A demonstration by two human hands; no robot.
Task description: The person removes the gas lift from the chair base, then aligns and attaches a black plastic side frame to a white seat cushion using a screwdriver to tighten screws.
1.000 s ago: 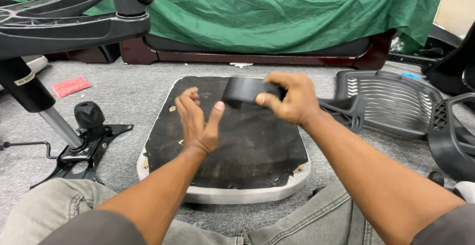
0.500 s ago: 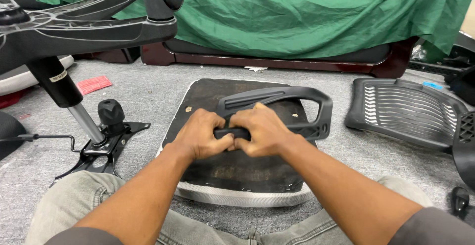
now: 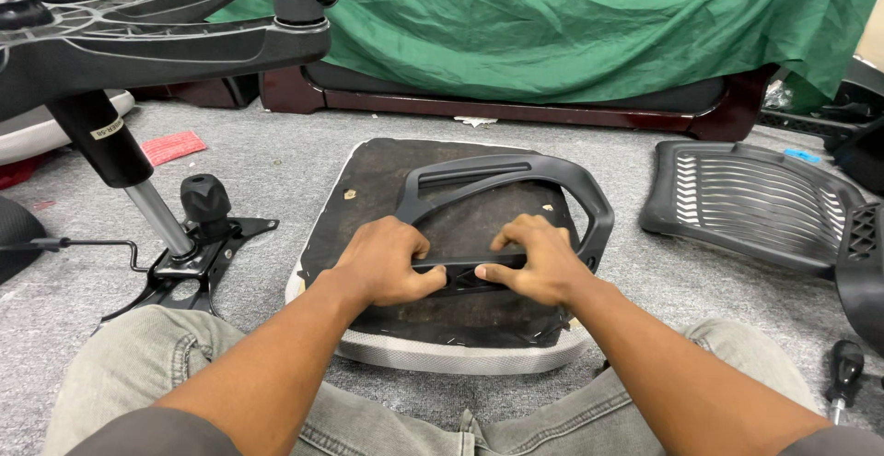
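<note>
Since half a second earlier both hands have slid a little lower and closer along the armrest's base, and the view has tipped so more of the seat shows. Now the left hand [image 3: 391, 267] and the right hand [image 3: 539, 263] sit side by side at the centre of the frame, each grip closed around the straight lower bar of the black moulded-plastic loop armrest [image 3: 516, 184], thumbs pressing on its ribbed mounting plate. That armrest lies flat on the upturned chair seat with its dark fibre underside and pale woven edge [image 3: 433, 350], which rests on the grey carpeted floor [image 3: 276, 157] just ahead of the person's knees in grey jeans. By the look of it, the step in hand is seating the armrest bracket against the seat's underside; the next move seems to call for lining the plate up squarely and holding it steady under even pressure from both thumbs. At the left of the frame lies a black metal tilt mechanism with a chromed gas cylinder [image 3: 175, 235], beneath an overturned black plastic star base [image 3: 166, 37]. At the right lies a slatted black plastic backrest frame [image 3: 755, 203], glossy and curved. A green cloth drape [image 3: 571, 23] fills the top.
</note>
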